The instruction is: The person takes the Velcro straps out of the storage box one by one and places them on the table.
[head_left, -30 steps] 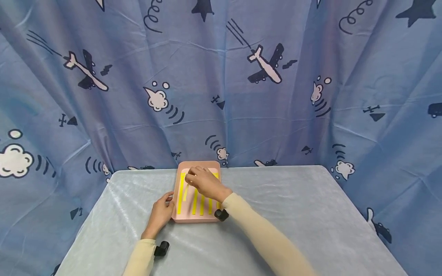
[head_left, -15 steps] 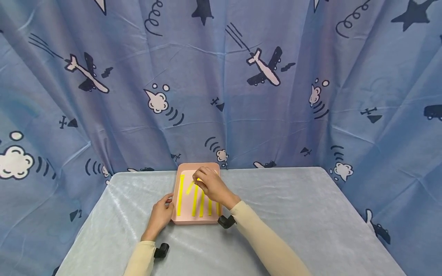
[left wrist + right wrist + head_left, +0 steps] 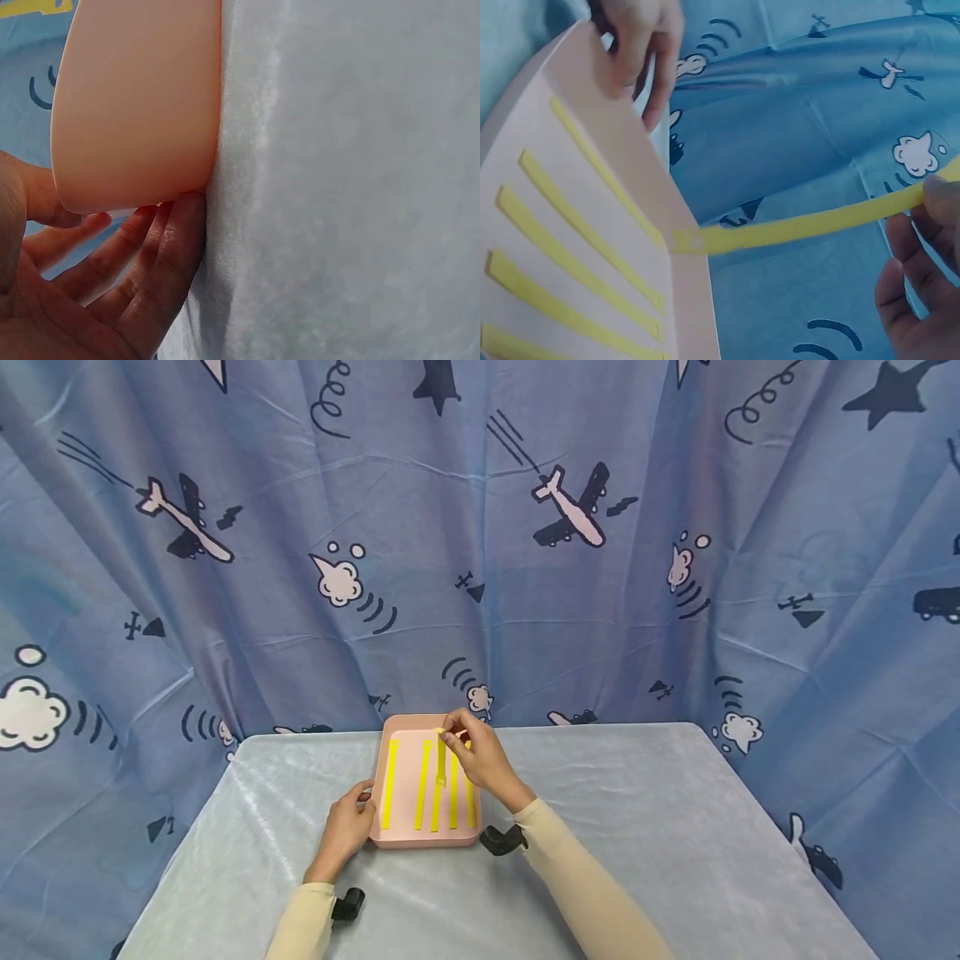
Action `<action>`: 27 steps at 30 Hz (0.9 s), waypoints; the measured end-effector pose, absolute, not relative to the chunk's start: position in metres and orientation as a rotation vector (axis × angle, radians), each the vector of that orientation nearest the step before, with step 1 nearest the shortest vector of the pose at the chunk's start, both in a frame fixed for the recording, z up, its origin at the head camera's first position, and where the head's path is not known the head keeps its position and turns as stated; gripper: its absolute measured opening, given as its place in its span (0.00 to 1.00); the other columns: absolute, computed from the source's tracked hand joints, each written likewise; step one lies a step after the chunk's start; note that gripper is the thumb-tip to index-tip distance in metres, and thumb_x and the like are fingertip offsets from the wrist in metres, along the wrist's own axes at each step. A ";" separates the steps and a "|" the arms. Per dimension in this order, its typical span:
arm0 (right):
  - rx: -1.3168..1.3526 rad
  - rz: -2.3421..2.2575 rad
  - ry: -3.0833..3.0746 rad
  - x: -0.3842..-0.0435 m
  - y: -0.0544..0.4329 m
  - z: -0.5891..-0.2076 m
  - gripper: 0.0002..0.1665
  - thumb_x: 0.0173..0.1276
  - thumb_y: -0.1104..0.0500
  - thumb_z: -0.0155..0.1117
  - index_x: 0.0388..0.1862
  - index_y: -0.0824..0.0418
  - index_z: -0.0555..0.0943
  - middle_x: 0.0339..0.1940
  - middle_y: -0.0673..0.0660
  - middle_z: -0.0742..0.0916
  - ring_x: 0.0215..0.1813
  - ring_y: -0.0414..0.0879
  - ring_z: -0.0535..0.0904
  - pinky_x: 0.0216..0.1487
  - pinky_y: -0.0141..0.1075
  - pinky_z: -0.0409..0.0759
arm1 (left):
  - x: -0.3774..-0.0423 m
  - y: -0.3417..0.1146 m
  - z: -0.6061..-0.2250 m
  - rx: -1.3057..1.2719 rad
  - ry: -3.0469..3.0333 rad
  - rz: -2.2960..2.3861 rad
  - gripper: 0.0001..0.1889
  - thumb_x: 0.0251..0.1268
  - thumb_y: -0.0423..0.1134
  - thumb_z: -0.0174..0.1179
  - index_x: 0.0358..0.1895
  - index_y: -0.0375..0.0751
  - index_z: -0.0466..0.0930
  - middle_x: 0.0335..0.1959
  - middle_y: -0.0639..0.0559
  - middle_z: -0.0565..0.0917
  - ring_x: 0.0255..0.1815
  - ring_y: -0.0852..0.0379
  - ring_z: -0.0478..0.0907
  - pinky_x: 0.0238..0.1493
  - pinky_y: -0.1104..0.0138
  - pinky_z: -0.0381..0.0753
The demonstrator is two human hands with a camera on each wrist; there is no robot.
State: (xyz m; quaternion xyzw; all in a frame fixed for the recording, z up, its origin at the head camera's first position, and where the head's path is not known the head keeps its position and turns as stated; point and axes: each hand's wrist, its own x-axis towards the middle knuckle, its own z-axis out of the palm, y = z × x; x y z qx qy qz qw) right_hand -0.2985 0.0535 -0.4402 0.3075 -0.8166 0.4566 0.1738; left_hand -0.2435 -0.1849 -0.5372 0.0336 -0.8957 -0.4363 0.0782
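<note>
A: R hand (image 3: pixel 483 758) status?

B: Closed to a pinch — thumb & fingertip have a yellow strip (image 3: pixel 795 227) near its top end, rest of the fingers bent. Head cam: just below ctr of frame.

A: & the strip's low end?

B: Hangs over the pink tray (image 3: pixel 405 793), nearly upright in the head view, overlapping 1 of the strips lying there. Can't tell if that end touches anything.

A: How many in the tray?

B: 5 flat strips (image 3: pixel 389 785), approx. parallel, running lengthwise. Wide gap btw the leftmost & the next; the other gaps are narrower.

A: L hand (image 3: pixel 343 831)?

B: Lower frame, left of ctr, at the tray's left side. Fingers relaxed, a bit spread, tips touching the wall's outside — thumb near the rim.

A: Surroundings?

B: Tray sits at the far edge of a pale grey cloth-covered counter (image 3: pixel 637 827), lower middle of frame. Cream sleeves (image 3: pixel 592 885), black device (image 3: pixel 348 904) at each wrist. Blue curtain (image 3: pixel 420 510) w/ planes & clouds fills the upper frame.
</note>
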 end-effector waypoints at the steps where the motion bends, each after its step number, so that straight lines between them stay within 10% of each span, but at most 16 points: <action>1: 0.843 1.346 -2.316 -0.298 0.055 -0.439 0.03 0.72 0.63 0.59 0.41 0.59 0.74 0.36 0.55 0.84 0.40 0.45 0.81 0.41 0.32 0.78 | -0.243 -0.185 -0.537 0.102 -2.681 -1.307 0.22 0.71 0.33 0.50 0.66 0.36 0.73 0.51 0.34 0.84 0.52 0.40 0.83 0.48 0.52 0.82; 27: 0.286 2.206 -2.142 -0.290 0.098 -0.467 0.11 0.71 0.66 0.59 0.51 0.65 0.74 0.36 0.54 0.81 0.33 0.41 0.78 0.32 0.31 0.77 | -0.241 -0.183 -0.535 0.125 -2.693 -1.304 0.22 0.72 0.34 0.50 0.67 0.36 0.72 0.53 0.34 0.83 0.53 0.40 0.83 0.49 0.51 0.82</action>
